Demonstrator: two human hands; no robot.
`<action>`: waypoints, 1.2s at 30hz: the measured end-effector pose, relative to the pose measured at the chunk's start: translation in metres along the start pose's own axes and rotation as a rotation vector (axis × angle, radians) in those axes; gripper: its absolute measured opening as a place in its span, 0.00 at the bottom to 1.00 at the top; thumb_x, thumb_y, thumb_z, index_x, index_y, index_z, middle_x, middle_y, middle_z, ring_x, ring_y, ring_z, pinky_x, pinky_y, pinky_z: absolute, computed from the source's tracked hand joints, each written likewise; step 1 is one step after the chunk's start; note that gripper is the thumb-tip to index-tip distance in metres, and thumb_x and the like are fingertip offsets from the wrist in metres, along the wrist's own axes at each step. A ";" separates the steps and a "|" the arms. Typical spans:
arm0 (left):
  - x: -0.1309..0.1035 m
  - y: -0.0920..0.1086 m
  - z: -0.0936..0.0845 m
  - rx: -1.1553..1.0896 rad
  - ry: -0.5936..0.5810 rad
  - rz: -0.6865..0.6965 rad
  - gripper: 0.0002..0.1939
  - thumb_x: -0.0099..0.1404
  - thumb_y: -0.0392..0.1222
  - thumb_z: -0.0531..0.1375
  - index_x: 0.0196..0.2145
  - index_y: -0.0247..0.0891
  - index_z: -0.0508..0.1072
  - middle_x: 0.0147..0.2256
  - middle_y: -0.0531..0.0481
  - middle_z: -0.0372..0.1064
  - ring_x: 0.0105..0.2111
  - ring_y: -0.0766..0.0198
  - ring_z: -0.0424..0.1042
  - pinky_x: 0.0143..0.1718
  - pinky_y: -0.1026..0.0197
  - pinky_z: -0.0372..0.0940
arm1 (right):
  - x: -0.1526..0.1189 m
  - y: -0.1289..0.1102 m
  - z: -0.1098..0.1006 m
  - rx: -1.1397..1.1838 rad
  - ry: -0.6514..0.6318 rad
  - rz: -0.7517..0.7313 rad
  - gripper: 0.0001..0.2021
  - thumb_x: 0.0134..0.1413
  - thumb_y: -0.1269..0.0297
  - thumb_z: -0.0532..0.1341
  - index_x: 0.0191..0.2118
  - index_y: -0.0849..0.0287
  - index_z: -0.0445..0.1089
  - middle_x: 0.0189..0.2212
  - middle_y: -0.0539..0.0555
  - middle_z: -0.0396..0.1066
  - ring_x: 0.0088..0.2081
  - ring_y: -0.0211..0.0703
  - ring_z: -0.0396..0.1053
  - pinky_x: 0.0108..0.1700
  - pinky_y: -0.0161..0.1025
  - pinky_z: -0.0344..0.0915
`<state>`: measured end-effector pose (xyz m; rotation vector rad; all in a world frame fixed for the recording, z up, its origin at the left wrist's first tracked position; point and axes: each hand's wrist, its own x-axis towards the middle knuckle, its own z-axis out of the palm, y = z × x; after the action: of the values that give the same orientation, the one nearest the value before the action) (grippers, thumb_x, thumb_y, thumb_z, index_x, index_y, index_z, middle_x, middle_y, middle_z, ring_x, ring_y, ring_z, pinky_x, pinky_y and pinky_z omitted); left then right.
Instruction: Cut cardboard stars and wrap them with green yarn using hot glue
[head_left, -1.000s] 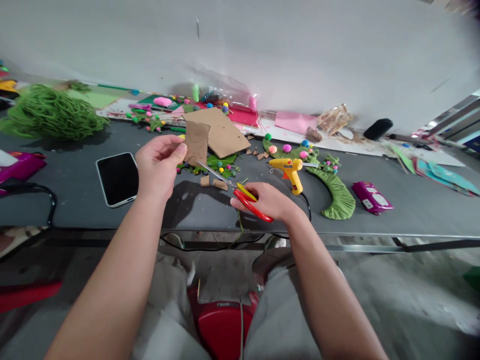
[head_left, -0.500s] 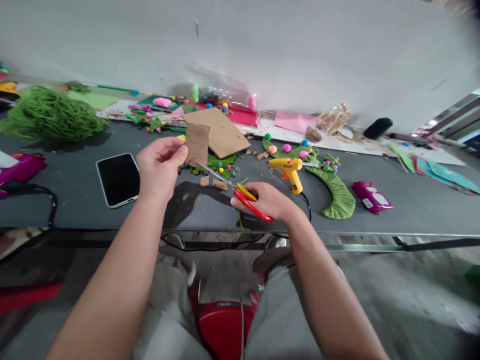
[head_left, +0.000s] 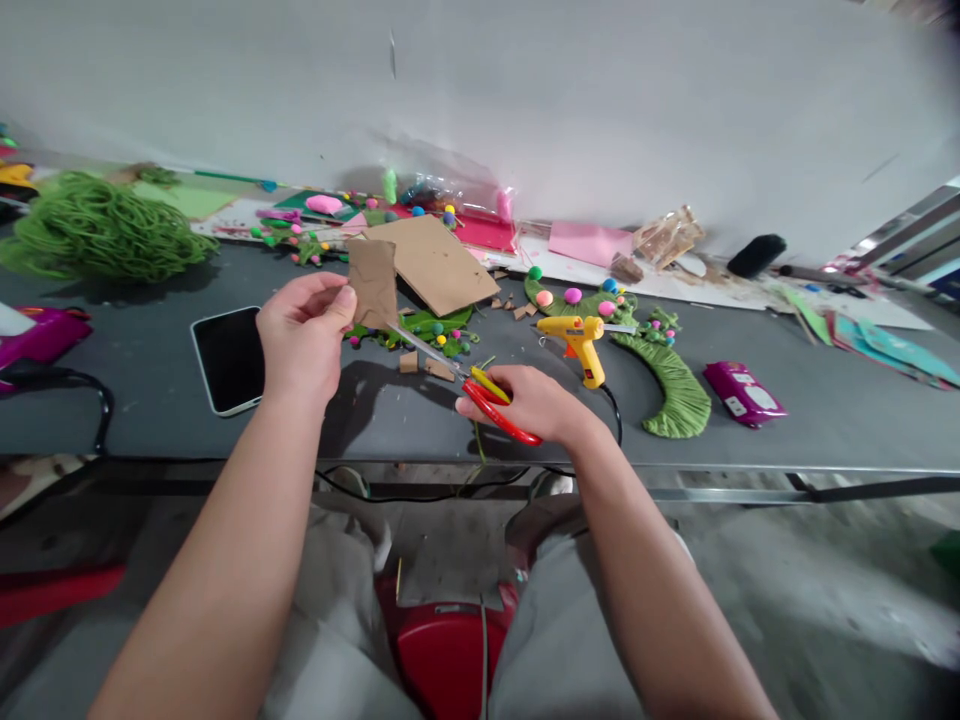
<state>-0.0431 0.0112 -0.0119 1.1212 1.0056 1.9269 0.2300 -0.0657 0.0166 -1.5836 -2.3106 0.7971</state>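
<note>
Between the thumb and fingers of my left hand (head_left: 304,325) is a small brown piece of cardboard (head_left: 373,283), held up over the table. My right hand (head_left: 529,400) grips scissors (head_left: 501,408) with red and yellow handles. Their blades point up and left, and the tips meet the lower right edge of the cardboard; whether they are cutting into it I cannot tell. Small cardboard offcuts (head_left: 439,370) lie on the table below the blades. Behind the held piece lies a larger cardboard sheet (head_left: 442,268).
A yellow glue gun (head_left: 577,340) rests right of my right hand, near a green yarn-wrapped curve (head_left: 671,390) and a purple packet (head_left: 745,393). On the left are a phone (head_left: 229,360) and a heap of green yarn (head_left: 101,230). Pom-poms and coloured sheets line the back.
My left hand has shifted left with the cardboard, which is slightly higher in view. The scissors have moved slightly left with my right hand.
</note>
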 end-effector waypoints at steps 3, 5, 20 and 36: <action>-0.003 0.001 0.002 0.004 -0.024 0.003 0.13 0.50 0.38 0.76 0.33 0.40 0.80 0.25 0.56 0.72 0.25 0.71 0.68 0.27 0.63 0.60 | 0.000 0.000 0.000 0.004 0.006 -0.001 0.26 0.54 0.35 0.60 0.27 0.56 0.63 0.25 0.48 0.67 0.26 0.37 0.59 0.31 0.37 0.47; -0.006 0.002 0.005 0.008 -0.025 -0.001 0.13 0.48 0.37 0.76 0.33 0.38 0.81 0.24 0.55 0.71 0.24 0.71 0.67 0.26 0.64 0.60 | 0.001 0.000 0.000 0.015 0.005 -0.004 0.26 0.54 0.35 0.60 0.28 0.56 0.63 0.25 0.47 0.67 0.26 0.37 0.58 0.31 0.37 0.47; -0.008 0.008 0.011 -0.018 -0.008 0.019 0.11 0.46 0.29 0.71 0.31 0.36 0.82 0.23 0.53 0.72 0.22 0.71 0.66 0.25 0.66 0.58 | 0.001 -0.001 0.001 -0.019 0.007 -0.011 0.27 0.54 0.35 0.60 0.27 0.56 0.60 0.25 0.47 0.66 0.26 0.37 0.58 0.31 0.37 0.46; -0.009 0.004 0.009 0.030 -0.023 0.030 0.12 0.47 0.36 0.74 0.32 0.38 0.81 0.24 0.54 0.71 0.23 0.71 0.65 0.25 0.65 0.60 | 0.000 -0.002 -0.001 -0.001 -0.017 0.011 0.26 0.54 0.35 0.60 0.28 0.56 0.63 0.26 0.49 0.67 0.27 0.37 0.59 0.32 0.37 0.47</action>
<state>-0.0317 0.0046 -0.0091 1.1796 1.0135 1.9241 0.2288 -0.0658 0.0183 -1.5969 -2.3169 0.8150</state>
